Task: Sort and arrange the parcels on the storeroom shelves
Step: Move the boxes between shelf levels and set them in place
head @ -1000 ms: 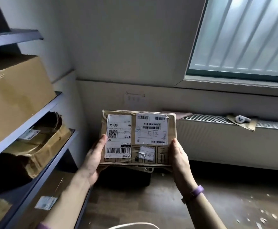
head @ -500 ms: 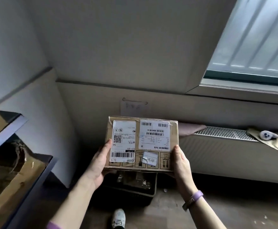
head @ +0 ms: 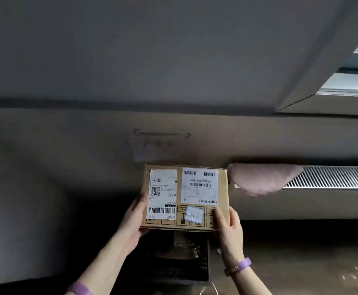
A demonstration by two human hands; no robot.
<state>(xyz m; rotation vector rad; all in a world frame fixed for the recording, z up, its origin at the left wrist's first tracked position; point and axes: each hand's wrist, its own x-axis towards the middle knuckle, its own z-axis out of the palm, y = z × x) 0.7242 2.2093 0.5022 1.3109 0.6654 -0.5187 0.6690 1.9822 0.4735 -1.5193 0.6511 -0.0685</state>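
I hold a small brown cardboard parcel [head: 222, 188] in front of me at mid-frame, its top face turned up with two white shipping labels and a small blue-edged sticker. My left hand [head: 134, 220] grips its left edge, thumb on the label. My right hand [head: 227, 228] grips the lower right corner, thumb on top. The shelves are out of view.
A dark plastic crate [head: 182, 265] with something inside stands on the floor right under the parcel. A white radiator [head: 331, 179] runs along the wall at right, with a pink cloth [head: 263, 177] draped on its left end. A window recess is at upper right.
My view has swung right, away from the shelves, which have left the frame. The parcel stays in both hands; my right hand has slid down to its lower right corner.
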